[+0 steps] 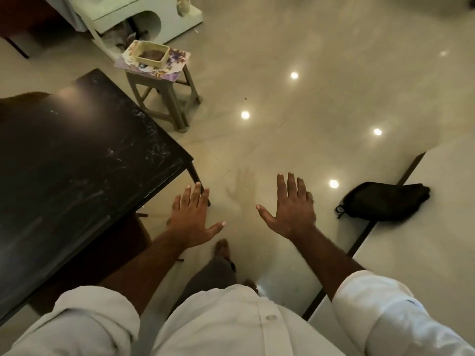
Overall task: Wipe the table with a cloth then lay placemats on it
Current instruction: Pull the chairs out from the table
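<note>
Head view, one camera, looking down. Two hands, both empty, palms down, fingers spread flat and released, held out over the floor: left hand (191, 222) just beside the near right corner of the table (77, 160), its fingertips overlapping one table leg (198, 182) in the picture; right hand (291, 209) well apart from the table, over bare floor (321, 86). Two rolled white sleeves, one per arm. One table: dark, glossy, rectangular top with pale scratch or smear marks, filling the left side; its long axis runs from bottom-left to top-centre of the frame, the far right corner pointing toward the stool. Nothing lies on the visible tabletop. No cloth or placemats identifiable anywhere. One plastic stool (164, 96) beyond the table's far right corner, apart from it; on its seat one floral printed sheet (174, 64), overhanging the seat edges, and on that one cream rectangular tray (151, 53) with something brown inside. One black bag (385, 200) on the floor, right of the right hand, lying across a dark floor strip (372, 222). Four round light reflections on the polished floor. One white cabinet-like unit (144, 14) at top left, partly cropped. Bare feet below the hands, blurred.
</note>
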